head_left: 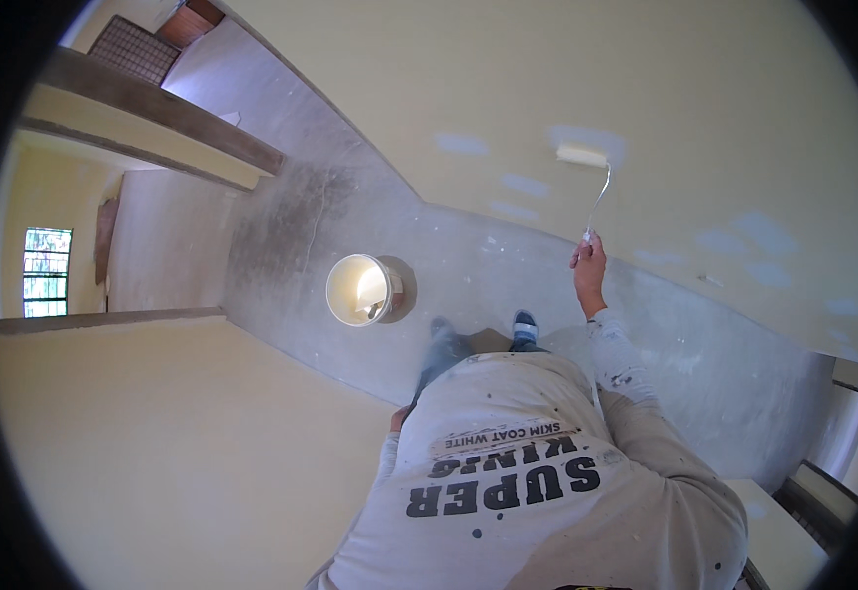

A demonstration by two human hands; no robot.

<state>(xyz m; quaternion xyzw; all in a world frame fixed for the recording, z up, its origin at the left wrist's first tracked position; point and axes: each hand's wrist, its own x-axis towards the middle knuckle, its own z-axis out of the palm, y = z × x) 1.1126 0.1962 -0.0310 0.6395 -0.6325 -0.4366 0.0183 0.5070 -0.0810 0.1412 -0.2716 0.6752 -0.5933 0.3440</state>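
Note:
My right hand (590, 273) is closed around the handle of a paint roller (582, 155), arm stretched forward. The roller's pale sleeve lies against the cream-yellow wall (724, 88), within a lighter bluish-white patch. A bent wire frame joins sleeve and handle. Low beside my body hangs my left hand (398, 420), mostly hidden by my paint-spotted shirt, so its fingers cannot be made out. Ahead and to the left, a white bucket (395, 283) stands upright on the floor. Pale paint coats its inside, and a light-coloured thing rests within it.
Several pale patches mark the wall. My sandalled feet (525, 326) stand on the grey concrete floor (350, 221), right of the bucket. Another yellow wall (173, 413) runs along my left. A barred window (47, 271) is at far left, and a white panel (778, 531) lies behind on the right.

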